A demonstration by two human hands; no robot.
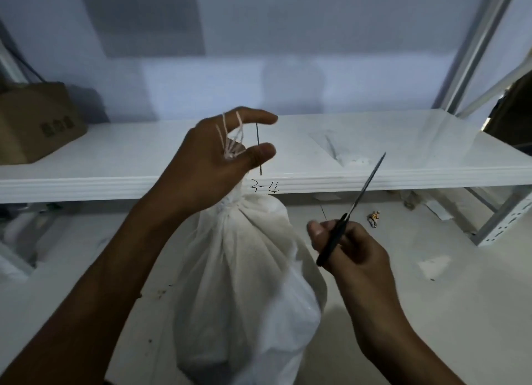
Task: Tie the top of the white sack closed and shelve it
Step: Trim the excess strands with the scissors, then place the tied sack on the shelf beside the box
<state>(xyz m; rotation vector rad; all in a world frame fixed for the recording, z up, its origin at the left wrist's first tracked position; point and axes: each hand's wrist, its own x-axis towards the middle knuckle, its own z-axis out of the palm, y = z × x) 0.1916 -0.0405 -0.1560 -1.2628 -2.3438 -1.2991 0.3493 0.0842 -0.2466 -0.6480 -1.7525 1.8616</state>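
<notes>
My left hand (pixel 213 160) is raised in the middle of the frame, just above the gathered neck of the white sack (pixel 244 284). Strands of white string (pixel 233 137) loop over its fingers and bunch in the palm, and a thin dark needle (pixel 259 148) is held between forefinger and thumb. The sack hangs below it in the lower centre, in front of the shelf (pixel 374 143) edge marked "3-4" (pixel 264 187); its neck is cinched and its base runs out of frame. At centre right, my right hand (pixel 354 249) grips black-handled scissors (pixel 354 209), blades together and pointing up and right. A cardboard box (pixel 37 122) sits on the shelf at upper left. A small wrapper (pixel 374 218) lies on the floor (pixel 431 298) at right.
</notes>
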